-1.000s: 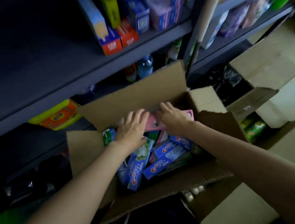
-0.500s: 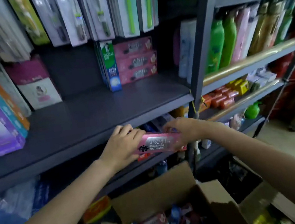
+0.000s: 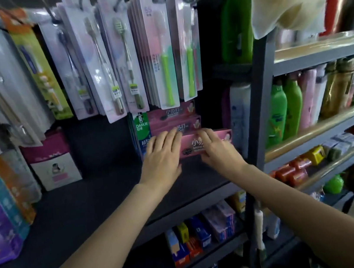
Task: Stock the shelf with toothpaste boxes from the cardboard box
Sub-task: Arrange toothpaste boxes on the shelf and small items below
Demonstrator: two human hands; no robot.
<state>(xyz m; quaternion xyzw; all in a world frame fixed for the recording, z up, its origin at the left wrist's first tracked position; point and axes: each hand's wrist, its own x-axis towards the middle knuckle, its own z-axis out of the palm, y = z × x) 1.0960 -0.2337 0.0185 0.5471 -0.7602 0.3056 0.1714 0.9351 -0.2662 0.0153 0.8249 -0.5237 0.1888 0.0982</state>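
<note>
Pink boxes: one (image 3: 204, 144) held, two stacked (image 3: 173, 120) behind it.
Hands: left hand (image 3: 162, 158) and right hand (image 3: 217, 151) grip the held box's ends.
Shelf (image 3: 90, 202): dark, beneath the box.

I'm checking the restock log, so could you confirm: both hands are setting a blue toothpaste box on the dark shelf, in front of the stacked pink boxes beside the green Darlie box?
Not quite: the toothpaste box is pink, not blue, as the head view shows. The rest holds: the left hand and right hand set it on the dark shelf, in front of the stacked pink boxes beside the green Darlie box.
</note>
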